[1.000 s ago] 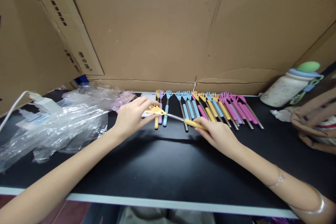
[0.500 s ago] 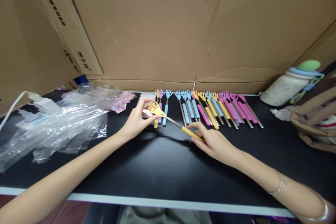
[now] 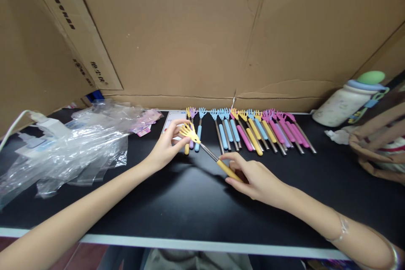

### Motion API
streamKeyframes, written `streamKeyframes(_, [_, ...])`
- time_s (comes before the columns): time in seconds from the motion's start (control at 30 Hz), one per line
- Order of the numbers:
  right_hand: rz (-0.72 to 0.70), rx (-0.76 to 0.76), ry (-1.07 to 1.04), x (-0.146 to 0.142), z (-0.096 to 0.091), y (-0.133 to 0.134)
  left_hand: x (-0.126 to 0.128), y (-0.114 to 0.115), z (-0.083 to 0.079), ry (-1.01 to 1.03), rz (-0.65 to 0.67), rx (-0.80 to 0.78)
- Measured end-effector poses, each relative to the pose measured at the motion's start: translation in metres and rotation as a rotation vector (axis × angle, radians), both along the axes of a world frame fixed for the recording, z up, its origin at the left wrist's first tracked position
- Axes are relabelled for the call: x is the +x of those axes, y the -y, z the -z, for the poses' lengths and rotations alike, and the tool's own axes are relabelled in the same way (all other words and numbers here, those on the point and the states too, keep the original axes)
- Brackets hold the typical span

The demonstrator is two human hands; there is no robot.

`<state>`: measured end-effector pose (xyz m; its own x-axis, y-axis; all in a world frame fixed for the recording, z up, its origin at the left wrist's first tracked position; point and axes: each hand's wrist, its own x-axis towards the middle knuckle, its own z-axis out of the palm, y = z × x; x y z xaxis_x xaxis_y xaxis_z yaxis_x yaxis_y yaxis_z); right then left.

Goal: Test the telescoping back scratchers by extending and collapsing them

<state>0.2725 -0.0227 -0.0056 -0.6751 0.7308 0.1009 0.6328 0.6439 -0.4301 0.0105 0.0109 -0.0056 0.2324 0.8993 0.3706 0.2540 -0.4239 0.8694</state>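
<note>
A yellow back scratcher with a claw head and a thin metal shaft is stretched between my two hands above the black table. My left hand pinches its yellow claw head. My right hand is closed round its yellow handle. Just behind lies a row of several more back scratchers in yellow, blue, pink and purple, heads pointing to the cardboard wall.
A heap of clear plastic bags lies at the left, with a white charger and cable. A phone lies behind my left hand. A bottle with a green cap and a brown bag are at the right. Cardboard walls the back.
Both hands have drawn the yellow scratcher toward me, away from the row. My right hand has slid back and down, and the scratcher now looks longer and more tilted.
</note>
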Motion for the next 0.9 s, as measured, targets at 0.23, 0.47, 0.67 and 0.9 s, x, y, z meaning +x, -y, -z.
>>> streamKeyframes(0.23, [-0.079,-0.019,-0.021,-0.001,-0.003,0.002,-0.007,-0.007,0.002,0.052,-0.079,-0.021])
streamKeyframes(0.47, [-0.266,-0.01,0.085,-0.001,-0.017,0.006,-0.017,-0.015,-0.005,0.09,-0.179,-0.051])
streamKeyframes(0.67, [-0.364,-0.015,0.03,-0.008,-0.016,0.017,-0.011,-0.012,-0.004,0.175,-0.194,-0.107])
streamKeyframes(0.9, [-0.363,0.108,-0.139,-0.01,-0.018,0.018,-0.012,-0.01,-0.005,0.097,-0.171,-0.042])
